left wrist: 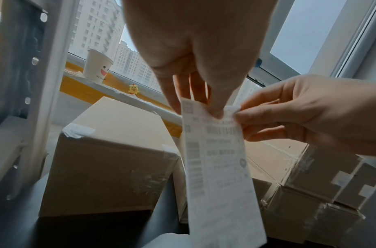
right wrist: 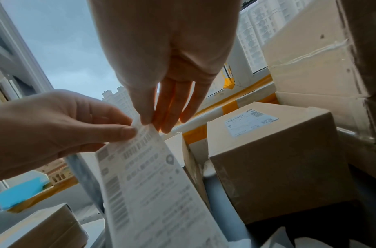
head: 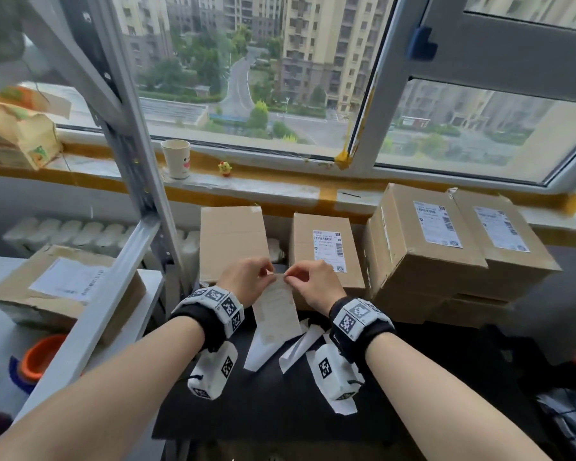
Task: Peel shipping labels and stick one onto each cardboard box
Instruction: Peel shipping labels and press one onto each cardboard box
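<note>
Both hands hold one white shipping label (head: pixel 277 311) upright by its top edge, its printed side facing away from me. My left hand (head: pixel 246 281) pinches the top left corner and my right hand (head: pixel 308 282) pinches the top right corner. The printed face of the label (left wrist: pixel 216 159) (right wrist: pixel 148 181) shows in both wrist views. Behind the left hand stands a plain cardboard box (head: pixel 231 241) with no label on top. To its right is a labelled box (head: pixel 326 247), and further right two larger labelled boxes (head: pixel 423 241) (head: pixel 502 237).
Loose white paper strips (head: pixel 296 347) lie on the dark table (head: pixel 263 404) under my wrists. A metal shelf post (head: pixel 130 154) rises at the left, with another labelled box (head: pixel 64 287) on the shelf. A paper cup (head: pixel 176 159) and a small yellow toy (head: pixel 225 168) stand on the windowsill.
</note>
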`<state>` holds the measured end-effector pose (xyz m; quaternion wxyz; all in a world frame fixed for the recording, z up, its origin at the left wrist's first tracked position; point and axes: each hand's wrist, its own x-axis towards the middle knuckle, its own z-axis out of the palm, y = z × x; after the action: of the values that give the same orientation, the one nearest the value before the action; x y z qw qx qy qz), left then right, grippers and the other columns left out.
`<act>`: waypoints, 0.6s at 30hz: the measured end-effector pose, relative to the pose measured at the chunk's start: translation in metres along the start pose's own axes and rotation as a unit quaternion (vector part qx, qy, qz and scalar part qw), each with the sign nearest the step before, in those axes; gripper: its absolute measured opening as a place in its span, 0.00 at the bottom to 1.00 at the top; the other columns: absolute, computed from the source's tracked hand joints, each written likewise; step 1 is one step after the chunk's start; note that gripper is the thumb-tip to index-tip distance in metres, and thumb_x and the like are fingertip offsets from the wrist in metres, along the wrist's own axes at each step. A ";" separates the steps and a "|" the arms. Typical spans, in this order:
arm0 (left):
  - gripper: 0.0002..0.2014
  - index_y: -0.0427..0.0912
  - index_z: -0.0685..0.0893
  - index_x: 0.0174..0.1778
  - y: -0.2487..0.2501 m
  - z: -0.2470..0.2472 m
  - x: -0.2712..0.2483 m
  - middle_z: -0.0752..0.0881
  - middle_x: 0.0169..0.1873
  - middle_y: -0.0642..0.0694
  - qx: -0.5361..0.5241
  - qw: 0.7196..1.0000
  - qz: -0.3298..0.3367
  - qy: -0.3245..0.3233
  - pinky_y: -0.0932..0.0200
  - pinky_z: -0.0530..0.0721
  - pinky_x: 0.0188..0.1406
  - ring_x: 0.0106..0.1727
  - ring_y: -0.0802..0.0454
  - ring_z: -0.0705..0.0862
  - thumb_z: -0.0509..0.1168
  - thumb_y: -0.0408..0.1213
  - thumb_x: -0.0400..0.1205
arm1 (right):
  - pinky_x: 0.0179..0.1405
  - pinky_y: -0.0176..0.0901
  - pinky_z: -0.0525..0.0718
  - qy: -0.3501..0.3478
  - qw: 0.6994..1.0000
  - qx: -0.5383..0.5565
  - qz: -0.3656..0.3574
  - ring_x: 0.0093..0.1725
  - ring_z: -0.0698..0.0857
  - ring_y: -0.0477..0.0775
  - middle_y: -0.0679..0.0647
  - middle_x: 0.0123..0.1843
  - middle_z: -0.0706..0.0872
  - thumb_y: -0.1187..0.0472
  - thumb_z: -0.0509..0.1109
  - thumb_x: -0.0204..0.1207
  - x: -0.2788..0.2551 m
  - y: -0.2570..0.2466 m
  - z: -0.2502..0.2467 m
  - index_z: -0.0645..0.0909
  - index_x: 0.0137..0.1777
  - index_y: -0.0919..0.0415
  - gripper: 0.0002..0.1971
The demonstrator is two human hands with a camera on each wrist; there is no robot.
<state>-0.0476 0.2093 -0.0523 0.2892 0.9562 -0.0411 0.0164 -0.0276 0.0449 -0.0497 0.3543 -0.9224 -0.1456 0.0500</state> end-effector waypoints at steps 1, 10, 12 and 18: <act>0.10 0.41 0.83 0.53 0.000 -0.002 0.001 0.85 0.50 0.45 0.001 0.999 0.001 0.040 0.53 0.81 0.51 0.51 0.45 0.84 0.66 0.42 0.80 | 0.54 0.43 0.83 0.014 1.000 -0.001 0.005 0.47 0.85 0.51 0.54 0.47 0.90 0.60 0.71 0.75 0.003 0.000 -0.001 0.88 0.47 0.58 0.06; 0.12 0.32 0.86 0.51 0.014 0.004 0.024 0.88 0.43 0.38 -0.284 0.948 -0.139 0.024 0.49 0.88 0.49 0.43 0.42 0.88 0.64 0.38 0.82 | 0.54 0.47 0.86 0.017 0.985 0.164 0.058 0.51 0.87 0.56 0.62 0.48 0.88 0.64 0.71 0.76 0.027 -0.004 0.003 0.80 0.44 0.58 0.02; 0.12 0.27 0.85 0.51 0.017 0.005 0.028 0.86 0.42 0.36 -0.358 0.917 -0.174 0.032 0.61 0.89 0.37 0.37 0.46 0.87 0.64 0.35 0.82 | 0.56 0.51 0.87 0.004 0.975 0.215 0.058 0.52 0.88 0.58 0.64 0.49 0.88 0.65 0.71 0.76 0.030 -0.004 0.007 0.78 0.43 0.57 0.04; 0.12 0.29 0.87 0.48 0.016 0.007 0.035 0.87 0.40 0.36 -0.393 0.898 -0.193 0.045 0.64 0.87 0.37 0.38 0.48 0.87 0.67 0.37 0.80 | 0.49 0.27 0.85 -0.015 0.949 0.310 0.057 0.55 0.87 0.52 0.61 0.56 0.87 0.71 0.71 0.75 0.033 -0.001 0.008 0.81 0.61 0.69 0.15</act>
<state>-0.0141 0.1903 -0.0472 0.6409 0.7519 0.1542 -0.0137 0.0024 0.0606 -0.0544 0.6169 -0.7732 -0.0753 0.1262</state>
